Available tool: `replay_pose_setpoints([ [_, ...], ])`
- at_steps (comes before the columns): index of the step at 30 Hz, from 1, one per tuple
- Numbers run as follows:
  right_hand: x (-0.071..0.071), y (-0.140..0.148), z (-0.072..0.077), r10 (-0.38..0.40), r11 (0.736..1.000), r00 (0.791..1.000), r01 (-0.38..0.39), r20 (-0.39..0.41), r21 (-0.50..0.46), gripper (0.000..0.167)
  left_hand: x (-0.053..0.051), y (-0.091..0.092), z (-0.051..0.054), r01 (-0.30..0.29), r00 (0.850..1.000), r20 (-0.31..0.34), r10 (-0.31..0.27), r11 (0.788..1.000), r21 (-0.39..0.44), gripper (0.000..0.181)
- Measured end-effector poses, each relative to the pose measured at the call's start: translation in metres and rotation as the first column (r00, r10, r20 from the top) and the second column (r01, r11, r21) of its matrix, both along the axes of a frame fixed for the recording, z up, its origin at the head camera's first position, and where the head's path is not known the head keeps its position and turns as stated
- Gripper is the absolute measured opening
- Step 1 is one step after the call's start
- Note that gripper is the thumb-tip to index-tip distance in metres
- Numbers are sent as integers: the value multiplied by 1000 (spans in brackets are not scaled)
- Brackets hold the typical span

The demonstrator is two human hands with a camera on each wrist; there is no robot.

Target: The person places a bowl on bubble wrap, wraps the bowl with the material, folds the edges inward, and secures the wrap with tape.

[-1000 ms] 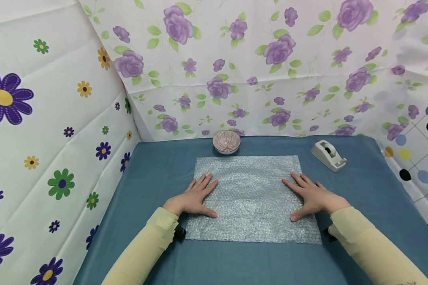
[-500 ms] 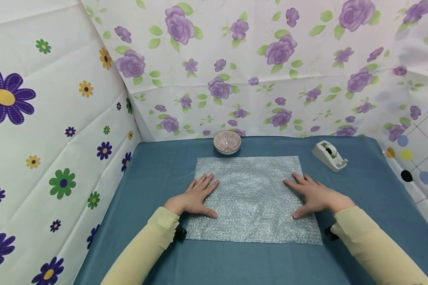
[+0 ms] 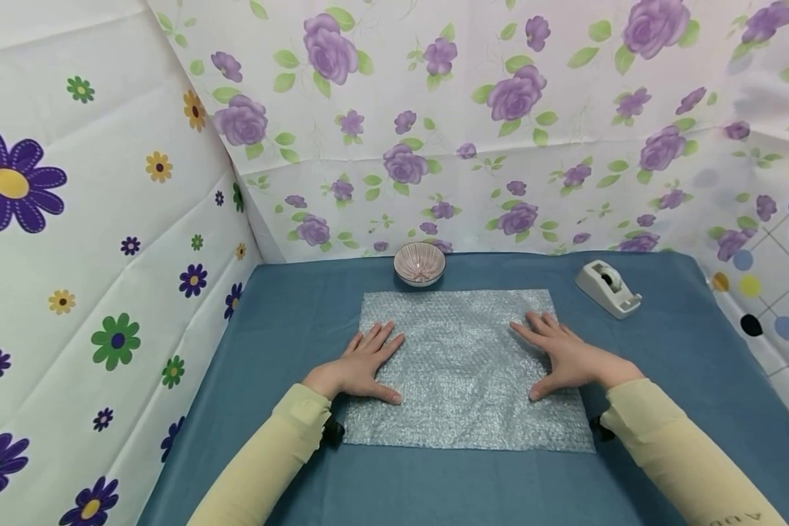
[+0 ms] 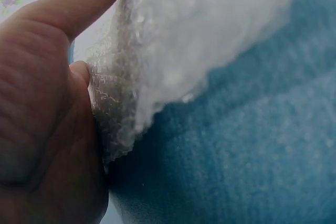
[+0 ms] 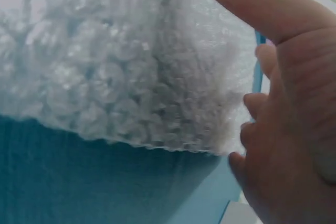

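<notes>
A sheet of bubble wrap (image 3: 460, 372) lies flat on the blue cloth-covered table, slightly rumpled toward its right half. On its left edge rests my left hand (image 3: 360, 367), fingers spread and straight, thumb pointing inward. My right hand (image 3: 568, 358) is over the right edge with fingers extended and thumb apart. In the left wrist view the bubble wrap (image 4: 173, 35) runs beside the thumb. The right wrist view has the bubble wrap's bubbles (image 5: 89, 66) close up, with the right fingers (image 5: 255, 106) along its side. Neither hand grips anything.
A small striped bowl (image 3: 419, 264) stands just behind the sheet. To the back right is a white tape dispenser (image 3: 608, 288). Flower-printed cloths (image 3: 381, 131) hang behind and at the left; a dotted one (image 3: 782, 292) is at the right. The blue table (image 3: 473, 486) extends around the sheet.
My right hand has shifted slightly inward to the left and forward over the bubble wrap, after a small move outward. My left hand stays in place.
</notes>
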State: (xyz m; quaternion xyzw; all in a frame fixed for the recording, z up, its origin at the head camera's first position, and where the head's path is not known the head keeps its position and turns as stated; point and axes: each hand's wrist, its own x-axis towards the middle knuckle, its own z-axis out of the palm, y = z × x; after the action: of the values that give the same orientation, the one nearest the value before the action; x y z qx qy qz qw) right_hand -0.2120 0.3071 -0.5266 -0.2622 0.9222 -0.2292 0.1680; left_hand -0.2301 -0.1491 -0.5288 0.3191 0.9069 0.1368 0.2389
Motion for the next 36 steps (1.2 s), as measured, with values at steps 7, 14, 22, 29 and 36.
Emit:
replay_pose_setpoints([
  [7, -6, 3, -12, 24, 999, 1000, -24, 10, -33, 140, 0, 2, 1, 1, 1000, -1, -1, 1000, -10, 118],
  [14, -8, 12, -24, 87, 985, 996, -84, 12, -152, 144, 0, 1, 1, -2, 1000, 5, 2, 1000, 1, 118],
  [22, -12, 17, -35, 111, 976, 994, -107, 9, -191, 145, -1, 0, -1, -5, 1000, 9, 5, 1000, 5, 119],
  [29, -11, 17, -36, 103, 977, 995, -102, -1, -189, 145, -3, 0, 0, -2, 1000, 11, 2, 1000, 2, 119],
  [36, -5, 13, -27, 112, 971, 994, -107, 11, -214, 143, -1, 0, 1, 6, 1000, 13, -6, 1000, 2, 118],
])
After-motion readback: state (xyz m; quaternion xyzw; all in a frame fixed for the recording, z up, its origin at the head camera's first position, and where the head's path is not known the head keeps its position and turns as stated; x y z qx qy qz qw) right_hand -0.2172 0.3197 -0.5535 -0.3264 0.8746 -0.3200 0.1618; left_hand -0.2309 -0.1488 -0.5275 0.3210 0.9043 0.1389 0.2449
